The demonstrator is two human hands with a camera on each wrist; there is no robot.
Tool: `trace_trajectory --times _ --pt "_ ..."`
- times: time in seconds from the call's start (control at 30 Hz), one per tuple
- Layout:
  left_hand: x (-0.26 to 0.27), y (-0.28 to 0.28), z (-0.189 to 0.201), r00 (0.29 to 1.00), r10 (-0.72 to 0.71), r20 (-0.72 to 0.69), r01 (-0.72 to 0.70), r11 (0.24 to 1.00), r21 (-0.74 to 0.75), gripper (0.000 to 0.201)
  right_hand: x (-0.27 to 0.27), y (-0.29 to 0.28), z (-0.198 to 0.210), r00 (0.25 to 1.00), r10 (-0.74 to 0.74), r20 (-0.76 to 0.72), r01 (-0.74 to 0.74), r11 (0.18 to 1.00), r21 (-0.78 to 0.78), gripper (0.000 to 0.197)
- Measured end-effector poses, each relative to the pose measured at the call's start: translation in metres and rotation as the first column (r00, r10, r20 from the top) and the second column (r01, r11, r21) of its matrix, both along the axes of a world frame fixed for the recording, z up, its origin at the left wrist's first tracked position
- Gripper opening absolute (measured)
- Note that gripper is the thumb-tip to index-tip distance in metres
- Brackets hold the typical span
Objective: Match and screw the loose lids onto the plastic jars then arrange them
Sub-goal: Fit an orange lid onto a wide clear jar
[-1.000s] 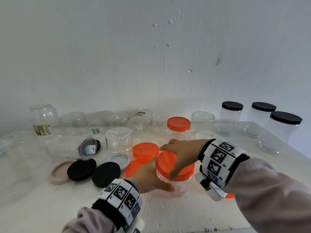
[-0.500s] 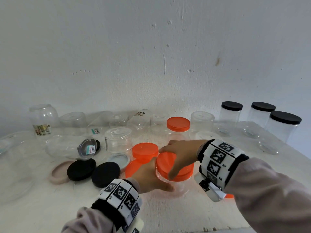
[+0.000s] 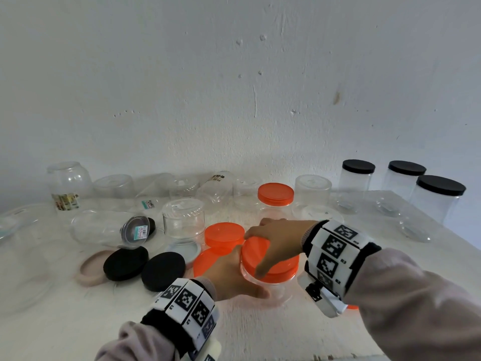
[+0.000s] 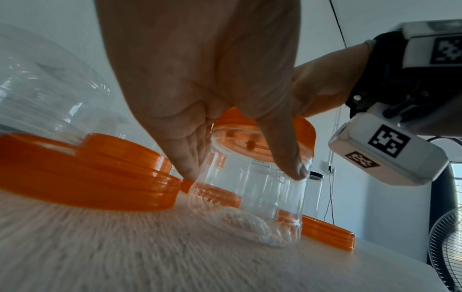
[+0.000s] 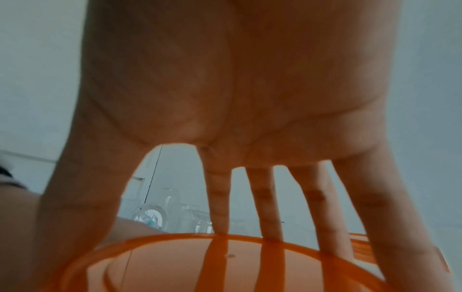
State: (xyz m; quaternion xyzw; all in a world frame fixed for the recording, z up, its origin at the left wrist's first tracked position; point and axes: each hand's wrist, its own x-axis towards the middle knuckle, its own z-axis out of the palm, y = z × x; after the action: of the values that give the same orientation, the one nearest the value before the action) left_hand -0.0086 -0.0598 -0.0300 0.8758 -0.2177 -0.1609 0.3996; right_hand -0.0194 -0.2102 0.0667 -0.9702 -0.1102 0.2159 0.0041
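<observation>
Orange lid (image 3: 270,259) sits on the clear jar (image 3: 273,287) at the table's (image 3: 286,332) near edge, just in front of the loose orange lids (image 3: 224,234). Right hand (image 3: 279,242) grips the lid rim w/ spread fingers, left hand (image 3: 231,276) wraps the jar body. Imo keep the lid level, jar pinned, twist till snug, else it cross-threads.

Upright clear plastic jar (image 3: 273,289) on table, orange lid (image 3: 256,252) atop
</observation>
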Motion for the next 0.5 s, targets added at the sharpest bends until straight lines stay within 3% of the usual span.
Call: trace_trajectory --times 0.2,0.37,0.5 --pt "0.001 0.001 0.001 1.000 0.003 -0.006 -0.003 1.000 0.004 0.105 -0.001 0.002 -0.008 0.995 -0.048 0.089 0.053 0.997 -0.058 0.101" --pt "0.000 0.001 0.001 1.000 0.004 0.002 -0.004 1.000 0.021 0.110 0.000 0.002 0.002 1.000 0.000 -0.011 0.000 1.000 -0.012 0.093" --pt "0.000 0.000 0.001 1.000 0.001 -0.007 -0.001 1.000 0.020 0.107 0.001 0.002 0.000 1.000 -0.019 0.020 0.019 0.999 -0.031 0.091"
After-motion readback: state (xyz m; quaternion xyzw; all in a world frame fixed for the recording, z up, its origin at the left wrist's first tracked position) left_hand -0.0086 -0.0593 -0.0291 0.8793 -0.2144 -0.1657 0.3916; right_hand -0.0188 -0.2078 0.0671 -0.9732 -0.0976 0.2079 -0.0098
